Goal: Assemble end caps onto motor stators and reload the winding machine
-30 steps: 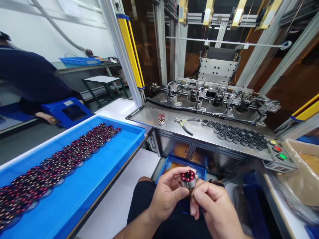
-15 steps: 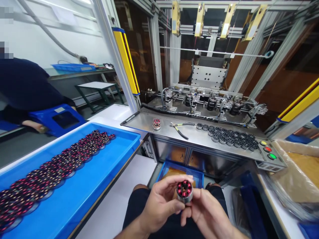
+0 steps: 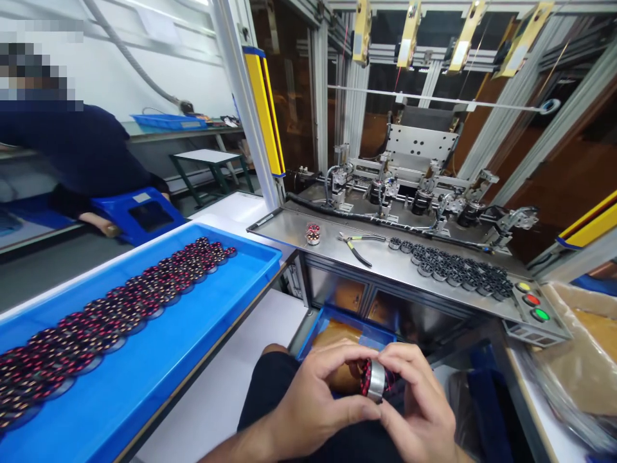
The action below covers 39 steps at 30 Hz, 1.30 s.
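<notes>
My left hand (image 3: 313,402) and my right hand (image 3: 414,405) meet over my lap, both closed round one wound stator (image 3: 375,379), a small metal ring with red copper coils. It lies on its side between my fingertips, its silver rim facing the camera. My left thumb presses under it and my right fingers curl over its top. A big blue tray (image 3: 193,334) at my left carries several rows of the same red-wound stators (image 3: 120,308).
A steel machine shelf (image 3: 289,228) ahead bears one wound stator (image 3: 313,234), pliers (image 3: 357,247), several bare dark cores (image 3: 457,270) and three coloured buttons (image 3: 530,299). A small blue bin (image 3: 351,325) sits under it. Another person in dark blue (image 3: 72,154) bends at far left.
The stator has turned from coils-up to lying on its side, and both hands have dropped lower and closed further round it. The view has shifted slightly.
</notes>
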Motion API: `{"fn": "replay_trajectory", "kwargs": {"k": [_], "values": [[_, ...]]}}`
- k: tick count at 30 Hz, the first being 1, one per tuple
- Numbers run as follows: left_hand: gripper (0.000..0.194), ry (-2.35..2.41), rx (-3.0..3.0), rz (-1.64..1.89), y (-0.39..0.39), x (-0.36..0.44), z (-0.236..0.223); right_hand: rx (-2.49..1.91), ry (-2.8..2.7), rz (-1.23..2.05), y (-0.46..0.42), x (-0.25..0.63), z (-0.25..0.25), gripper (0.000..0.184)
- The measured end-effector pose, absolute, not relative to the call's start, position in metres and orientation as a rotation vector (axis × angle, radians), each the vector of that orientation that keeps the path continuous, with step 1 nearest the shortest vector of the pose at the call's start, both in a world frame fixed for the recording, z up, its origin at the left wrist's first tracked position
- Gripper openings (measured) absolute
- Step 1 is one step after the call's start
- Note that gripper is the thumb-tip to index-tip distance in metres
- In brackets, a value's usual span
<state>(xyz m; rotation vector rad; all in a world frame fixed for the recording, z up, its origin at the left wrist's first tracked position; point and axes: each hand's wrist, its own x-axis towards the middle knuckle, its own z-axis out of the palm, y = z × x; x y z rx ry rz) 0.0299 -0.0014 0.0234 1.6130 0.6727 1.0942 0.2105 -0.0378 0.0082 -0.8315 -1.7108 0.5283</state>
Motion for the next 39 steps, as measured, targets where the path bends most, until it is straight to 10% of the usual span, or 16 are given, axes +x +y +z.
{"fn": "replay_trajectory", "kwargs": {"k": [10, 20, 29, 39], "values": [[0.050, 0.699, 1.856, 1.238, -0.001, 0.029, 0.021, -0.878, -1.632, 0.710, -0.041, 0.215, 0.031, 0.010], [0.045, 0.591, 1.632, 1.286, -0.002, 0.036, 0.014, -1.035, -1.368, 0.958, -0.044, 0.218, 0.012, 0.020], [0.056, 0.823, 2.472, 1.387, 0.001, 0.031, 0.026, -1.074, -1.805, 0.216, -0.040, 0.220, 0.033, 0.021], [0.071, 0.655, 2.347, 1.300, -0.001, 0.012, 0.024, -0.952, -2.100, 0.224, -0.024, 0.216, 0.061, 0.017]]}}
